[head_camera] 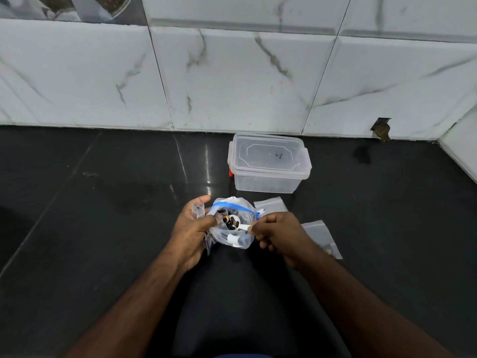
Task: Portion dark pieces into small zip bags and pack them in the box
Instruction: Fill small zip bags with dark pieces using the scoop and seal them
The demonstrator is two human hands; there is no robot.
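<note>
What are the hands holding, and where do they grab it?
The right hand pinches the white scoop by its handle end. The left hand grips the blue-zip bag by its left rim, with small bags.

Contents of the lidded box (269, 164) were obscured by its cloudy walls; only dark shapes near the floor of it were made out. The mark on its lid was too small to be read. Nearer the camera than the box, right hand (277, 233) fingertips were curled out of view around the scoop (236, 223) handle. Small bags clamped under the left hand (192, 228) were mostly hidden, count not determinable. Both forearms were cut off by the bottom edge.
</note>
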